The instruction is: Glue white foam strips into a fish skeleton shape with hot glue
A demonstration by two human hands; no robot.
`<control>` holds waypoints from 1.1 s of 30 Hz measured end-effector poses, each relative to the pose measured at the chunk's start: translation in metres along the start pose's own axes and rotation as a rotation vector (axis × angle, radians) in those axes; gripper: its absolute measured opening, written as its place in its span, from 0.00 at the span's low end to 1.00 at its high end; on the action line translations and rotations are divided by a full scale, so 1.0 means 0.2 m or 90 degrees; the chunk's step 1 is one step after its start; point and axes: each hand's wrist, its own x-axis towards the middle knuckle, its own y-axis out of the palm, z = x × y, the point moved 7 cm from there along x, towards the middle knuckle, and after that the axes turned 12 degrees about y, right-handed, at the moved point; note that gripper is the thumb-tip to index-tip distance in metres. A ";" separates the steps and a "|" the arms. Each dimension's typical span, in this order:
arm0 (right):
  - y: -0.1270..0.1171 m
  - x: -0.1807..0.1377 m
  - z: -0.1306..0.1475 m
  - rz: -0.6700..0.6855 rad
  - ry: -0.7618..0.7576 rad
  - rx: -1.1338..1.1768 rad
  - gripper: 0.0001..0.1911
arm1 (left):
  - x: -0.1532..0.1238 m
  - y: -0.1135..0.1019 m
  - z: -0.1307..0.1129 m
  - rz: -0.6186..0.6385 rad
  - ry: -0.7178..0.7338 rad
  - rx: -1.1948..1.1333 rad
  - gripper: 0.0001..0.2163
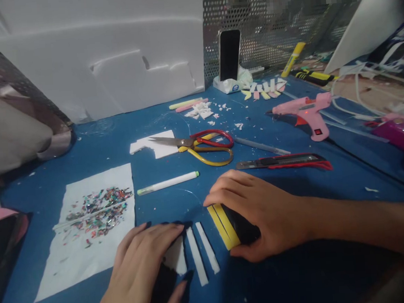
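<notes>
My right hand (251,212) is wrapped around a black block with two yellow strips (224,226) on its near-left side, the fingers on top and the thumb below. My palm hides part of the block. To the left, my left hand (143,261) lies low over the mat with its thumb apart from its fingers. Under its fingertips is a white foam piece (176,257), partly covered. Two narrow white foam strips (197,258) lie side by side between my hands. Beyond them rests a white pen (168,183) with pale green ends.
Scissors (201,144) with red and yellow handles lie across a white foam cutout (165,145). A red and black box cutter (282,161) lies beyond my right hand. Farther right is a pink glue gun (306,112). White paper (61,267) at left holds colourful scraps. A phone (230,55) stands behind.
</notes>
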 end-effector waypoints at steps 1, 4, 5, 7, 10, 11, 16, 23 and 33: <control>0.00 0.00 0.00 0.002 0.007 -0.002 0.31 | 0.00 0.00 0.00 -0.001 -0.003 0.000 0.17; 0.00 0.00 0.00 0.006 0.017 -0.006 0.30 | 0.00 0.00 0.00 0.000 -0.008 0.000 0.17; 0.00 0.00 -0.01 0.007 0.019 -0.004 0.30 | 0.00 0.00 0.00 0.001 -0.009 0.000 0.17; 0.00 0.00 -0.01 0.005 0.020 0.004 0.29 | 0.00 0.00 0.00 0.002 -0.011 0.000 0.17; -0.02 0.00 0.00 -0.009 0.014 0.015 0.29 | 0.00 0.00 0.00 0.001 -0.016 0.003 0.17; -0.03 0.00 0.00 -0.013 0.009 0.017 0.29 | -0.01 0.00 0.00 0.001 -0.016 0.004 0.17; -0.04 -0.01 0.05 -0.006 -0.012 0.030 0.28 | -0.01 -0.01 0.01 0.018 -0.012 0.009 0.18; -0.02 -0.01 0.05 0.048 0.033 0.085 0.30 | 0.00 -0.04 0.02 0.039 0.001 0.007 0.20; 0.00 -0.01 0.04 0.040 0.040 0.021 0.29 | -0.02 -0.01 0.03 0.018 -0.064 -0.035 0.17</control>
